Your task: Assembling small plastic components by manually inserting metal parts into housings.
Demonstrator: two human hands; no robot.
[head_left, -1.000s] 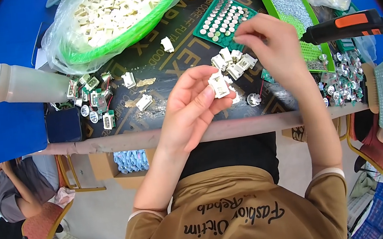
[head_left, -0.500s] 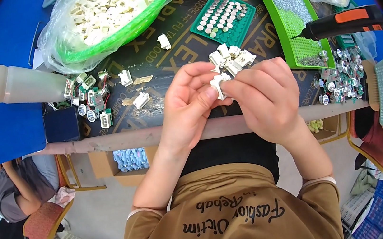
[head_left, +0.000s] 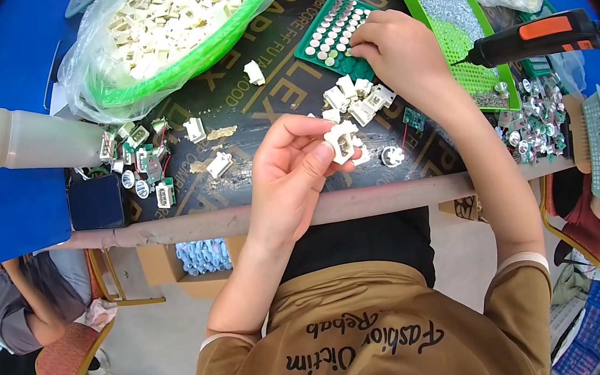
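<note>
Near the front edge of the table, my left hand pinches a small white plastic housing between thumb and fingers, its hollow side showing. My right hand reaches across to a green tray set with rows of small round silver discs. Its thumb and fingers are bent together over the tray's right side; whatever lies between the fingertips is hidden. Between the hands lies a small pile of white housings. Below my right wrist, a round reflector piece sits by a little green circuit board with a red wire.
A plastic-lined green basket of white parts fills the back left. At left are a pale bottle, a dark phone and reflector assemblies. A black-orange electric screwdriver extends over a green screw tray. Other people sit at both sides.
My right hand has left the white housing and moved up to the disc tray. The left hand still holds the housing. The reflector and circuit board below the right wrist now show.
</note>
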